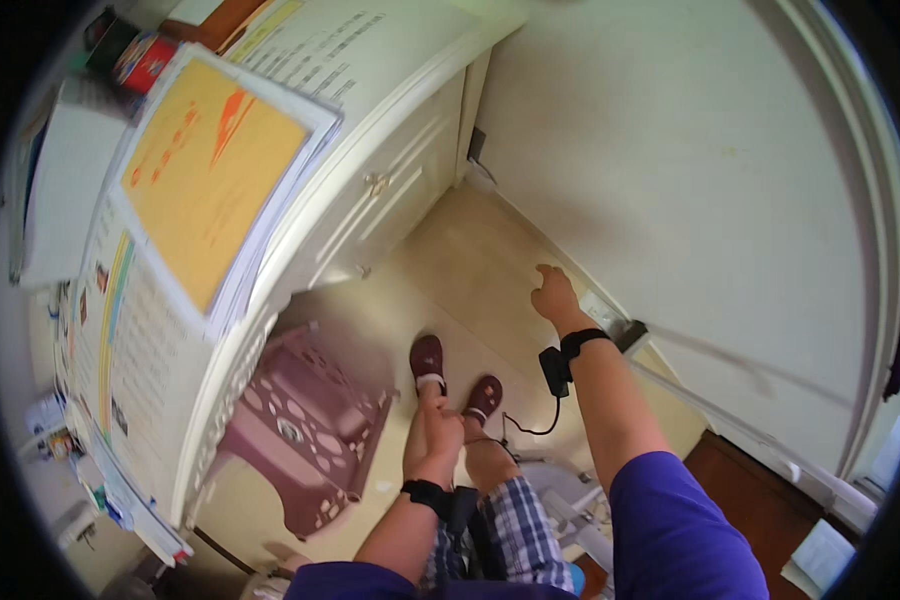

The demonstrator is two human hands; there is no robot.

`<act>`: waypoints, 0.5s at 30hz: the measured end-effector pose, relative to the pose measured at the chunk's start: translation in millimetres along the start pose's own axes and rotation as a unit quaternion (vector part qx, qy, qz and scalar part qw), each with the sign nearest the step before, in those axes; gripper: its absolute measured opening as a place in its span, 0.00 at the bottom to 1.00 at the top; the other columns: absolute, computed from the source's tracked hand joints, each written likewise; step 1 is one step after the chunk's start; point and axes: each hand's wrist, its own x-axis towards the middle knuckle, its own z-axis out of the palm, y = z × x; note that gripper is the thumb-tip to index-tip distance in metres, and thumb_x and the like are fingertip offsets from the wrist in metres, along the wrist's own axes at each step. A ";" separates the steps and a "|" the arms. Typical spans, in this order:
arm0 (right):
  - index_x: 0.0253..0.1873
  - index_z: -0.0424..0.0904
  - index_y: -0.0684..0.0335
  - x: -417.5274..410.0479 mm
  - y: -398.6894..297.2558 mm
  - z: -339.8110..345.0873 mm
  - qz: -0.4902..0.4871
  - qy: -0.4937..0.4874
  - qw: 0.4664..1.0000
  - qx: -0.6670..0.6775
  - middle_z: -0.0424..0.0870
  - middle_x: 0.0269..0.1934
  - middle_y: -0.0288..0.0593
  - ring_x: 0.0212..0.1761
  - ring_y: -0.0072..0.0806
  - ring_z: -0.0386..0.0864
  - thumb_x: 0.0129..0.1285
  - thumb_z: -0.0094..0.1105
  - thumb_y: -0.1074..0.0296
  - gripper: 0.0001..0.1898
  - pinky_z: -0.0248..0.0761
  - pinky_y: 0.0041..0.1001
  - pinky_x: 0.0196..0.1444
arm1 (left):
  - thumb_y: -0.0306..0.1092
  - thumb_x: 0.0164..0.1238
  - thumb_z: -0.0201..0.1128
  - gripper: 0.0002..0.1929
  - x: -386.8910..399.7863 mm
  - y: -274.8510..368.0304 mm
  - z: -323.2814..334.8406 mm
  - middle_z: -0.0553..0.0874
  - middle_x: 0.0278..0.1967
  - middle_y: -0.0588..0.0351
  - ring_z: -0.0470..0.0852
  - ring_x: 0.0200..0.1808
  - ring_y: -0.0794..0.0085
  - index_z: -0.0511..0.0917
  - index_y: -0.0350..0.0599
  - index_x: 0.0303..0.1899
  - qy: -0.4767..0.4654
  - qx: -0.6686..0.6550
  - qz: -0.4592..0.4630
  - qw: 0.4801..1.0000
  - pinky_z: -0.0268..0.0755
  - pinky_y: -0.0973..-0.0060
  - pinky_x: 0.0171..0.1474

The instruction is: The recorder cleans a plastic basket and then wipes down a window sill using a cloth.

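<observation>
My right hand (556, 298) is held out over the tiled floor beside a pale wall, its fingers partly bent and nothing seen in them. A black wrist strap with a small box and a cable (555, 420) is on that arm. My left hand (441, 435) is in front of my legs, its fingers curled; whether it holds the thin dark cable near it cannot be told. It wears a similar black strap. Below are my dark red clogs (427, 361). To the left stands a mauve plastic stool or rack (307, 435) with oval cut-outs.
A white desk with paneled doors (390, 195) fills the left side. On it lie a yellow-orange folder (214, 180) over stacked papers, and printed sheets. A pale wall or door panel (682, 150) bounds the right, with a rail along its foot. A white-framed object stands behind my legs.
</observation>
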 end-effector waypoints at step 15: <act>0.57 0.69 0.64 246.3 -14.3 120.0 -0.026 0.091 0.995 -0.031 0.61 0.63 0.53 0.63 0.51 0.63 0.52 0.53 0.70 0.24 0.67 0.40 0.59 | 0.18 0.57 0.51 0.14 155.6 -23.0 25.1 0.76 0.41 0.55 0.80 0.27 0.73 0.72 0.44 0.45 -0.071 -0.079 0.019 0.994 0.75 0.80 0.31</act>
